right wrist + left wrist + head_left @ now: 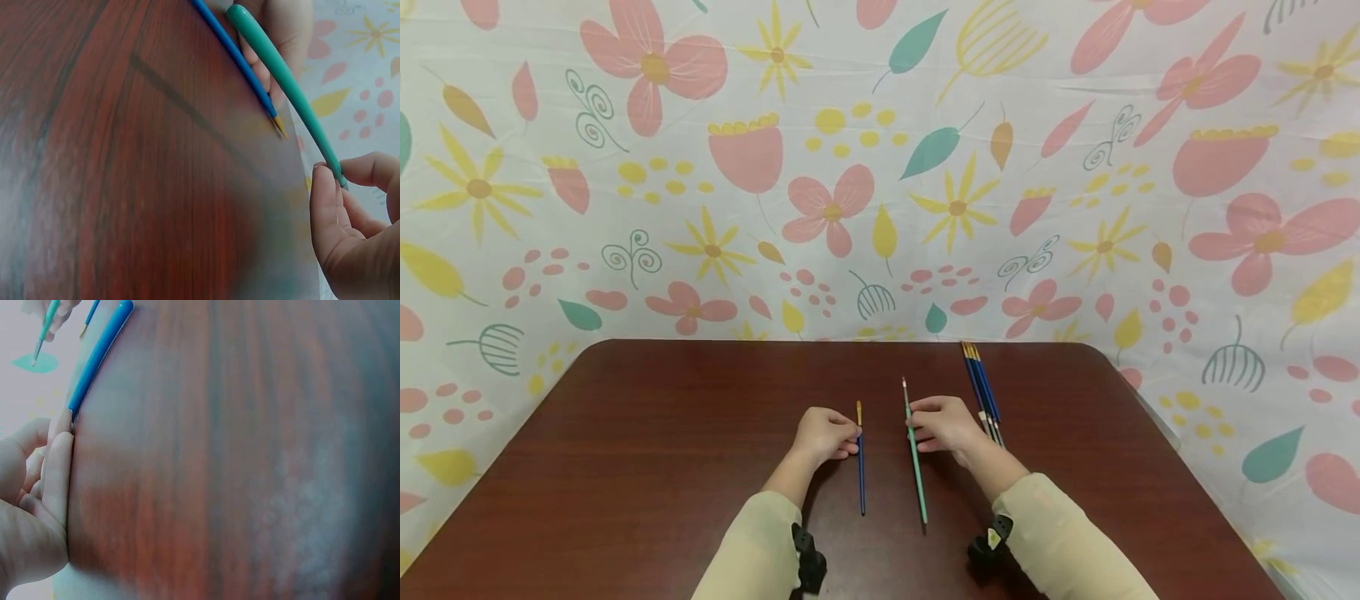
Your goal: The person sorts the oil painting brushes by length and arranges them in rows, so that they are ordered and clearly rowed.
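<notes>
My left hand [829, 435] pinches a blue-handled paintbrush [862, 479] near its metal collar, with the golden bristles pointing away from me. In the left wrist view, the blue handle [100, 359] extends from the fingertips along the table surface. To the right, my right hand [946, 427] holds a green paintbrush [919, 483] between thumb and fingers near its collar, pale tip pointing away. In the right wrist view, the green handle [284, 81] slants up from the fingers, held above the table. The two brushes are apart, roughly side by side.
Several blue-handled paintbrushes [982, 379] lie together at the back right of the dark brown table [662, 467], beyond the right hand. Other brushes with pale tips [989, 423] lie there too, partly hidden by the right wrist. A flower-patterned cloth [850, 208] hangs behind the table.
</notes>
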### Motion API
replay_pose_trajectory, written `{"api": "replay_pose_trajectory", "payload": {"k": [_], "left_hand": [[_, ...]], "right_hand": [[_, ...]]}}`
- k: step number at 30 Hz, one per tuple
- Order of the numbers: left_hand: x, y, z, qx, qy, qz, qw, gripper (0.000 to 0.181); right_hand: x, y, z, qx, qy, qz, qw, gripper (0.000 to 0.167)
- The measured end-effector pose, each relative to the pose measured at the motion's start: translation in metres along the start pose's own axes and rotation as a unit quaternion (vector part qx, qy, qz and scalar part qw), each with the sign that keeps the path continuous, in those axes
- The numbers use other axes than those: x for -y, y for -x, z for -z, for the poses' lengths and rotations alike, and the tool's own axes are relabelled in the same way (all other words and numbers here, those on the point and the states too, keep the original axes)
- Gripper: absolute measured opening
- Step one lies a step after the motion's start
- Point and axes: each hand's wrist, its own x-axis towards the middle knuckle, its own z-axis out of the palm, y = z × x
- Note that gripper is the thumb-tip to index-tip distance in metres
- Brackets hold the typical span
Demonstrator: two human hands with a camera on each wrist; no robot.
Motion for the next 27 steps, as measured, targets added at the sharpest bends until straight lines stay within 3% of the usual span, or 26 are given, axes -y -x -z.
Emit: {"api": "replay_pose_trajectory", "payload": {"k": [27], "left_hand": [[0.000, 0.000, 0.000, -0.001, -0.002, 0.002, 1.0000, 0.016]], "right_hand": [[-0.003, 0.020, 0.059, 0.013, 0.017, 0.012, 0.9997, 0.046]]}}
